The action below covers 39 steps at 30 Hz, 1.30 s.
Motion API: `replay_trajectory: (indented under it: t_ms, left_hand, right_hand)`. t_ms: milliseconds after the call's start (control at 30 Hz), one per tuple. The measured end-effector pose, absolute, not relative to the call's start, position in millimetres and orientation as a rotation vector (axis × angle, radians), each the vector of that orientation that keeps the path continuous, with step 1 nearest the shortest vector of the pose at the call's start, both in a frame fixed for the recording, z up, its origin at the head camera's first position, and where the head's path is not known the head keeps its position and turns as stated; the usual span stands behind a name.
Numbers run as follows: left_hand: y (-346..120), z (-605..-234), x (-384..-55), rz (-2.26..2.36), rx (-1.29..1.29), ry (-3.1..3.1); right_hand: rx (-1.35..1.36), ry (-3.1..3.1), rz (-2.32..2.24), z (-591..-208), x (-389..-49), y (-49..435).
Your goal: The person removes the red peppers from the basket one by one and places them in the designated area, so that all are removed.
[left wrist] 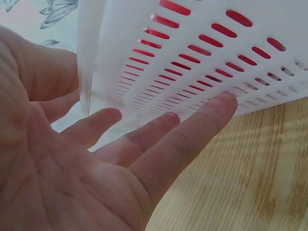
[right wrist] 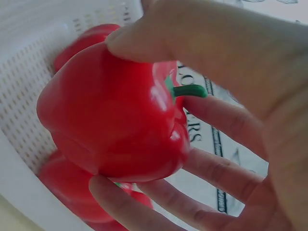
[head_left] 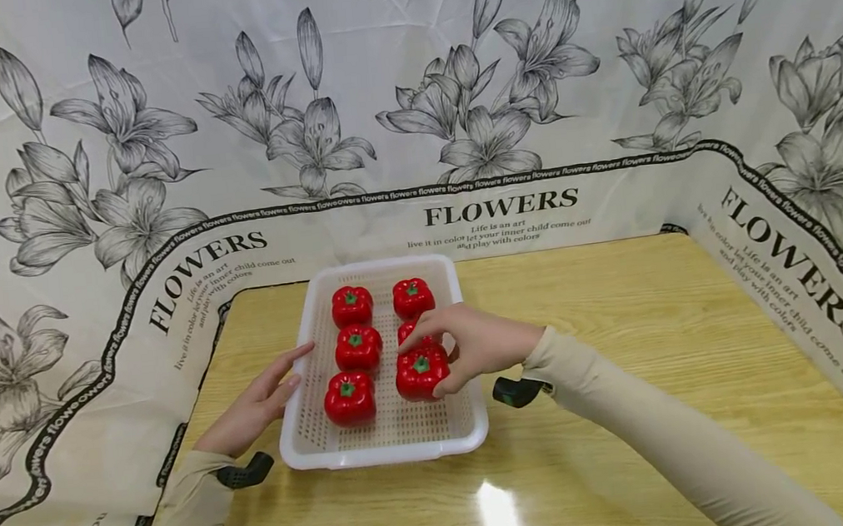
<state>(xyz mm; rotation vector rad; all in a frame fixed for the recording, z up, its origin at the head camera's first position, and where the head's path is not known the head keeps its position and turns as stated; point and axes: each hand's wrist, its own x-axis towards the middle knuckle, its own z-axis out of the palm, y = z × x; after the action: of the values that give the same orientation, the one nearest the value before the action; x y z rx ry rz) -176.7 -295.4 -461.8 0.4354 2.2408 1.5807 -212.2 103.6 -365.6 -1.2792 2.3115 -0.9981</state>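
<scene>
In the head view, my right hand pinches a red bell pepper with a green stem at the front right of a white plastic basket. The right wrist view shows the thumb on one side of this pepper and fingertips on the other. Three more bell peppers line the basket's left side, including a front one. Another pepper sits at the back right, and one between is partly covered by my fingers. My left hand holds the basket's left rim, fingers along the slotted outer wall.
The basket stands on a light wood-grain table, close to its back edge. Behind and at both sides hangs a white cloth printed with flowers and lettering. A black device is worn at the right wrist, another at the left.
</scene>
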Motion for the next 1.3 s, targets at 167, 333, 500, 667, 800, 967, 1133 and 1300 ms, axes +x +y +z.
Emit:
replay_trajectory:
  t_ms: [167, 333, 500, 667, 800, 967, 1133, 1300]
  left_hand:
    - [-296.2, -463.9, -178.1, 1.586, 0.453, 2.232]
    - [-297.4, -465.2, -178.4, 1.59, 0.459, 2.233]
    - [-296.9, -464.4, -177.3, 1.598, 0.457, 2.237]
    - [-296.5, -464.4, -177.5, 1.606, 0.466, 2.235]
    - [-297.4, -466.6, -178.9, 1.616, 0.475, 2.232]
    - [-298.4, -468.9, -178.8, 1.624, 0.478, 2.231]
    - [-298.3, -469.3, -178.8, 1.625, 0.479, 2.23]
    - [-297.9, -469.9, -179.4, 1.63, 0.469, 2.225]
  right_hand:
    - [-1.201, 2.35, -1.049, -351.1, -218.8, 115.1]
    - [-1.155, 2.417, -1.09, -338.3, -226.3, 128.0]
    - [-1.121, 2.455, -1.163, -330.9, -233.1, 142.3]
    - [-1.066, 2.511, -1.219, -329.4, -240.5, 155.9]
    - [-1.001, 2.545, -1.243, -332.0, -247.7, 165.4]
    - [-0.905, 2.62, -1.246, -336.6, -255.2, 177.5]
    - [-0.809, 2.678, -1.227, -345.7, -263.9, 188.5]
    - [-0.722, 2.714, -1.216, -357.9, -272.8, 196.9]
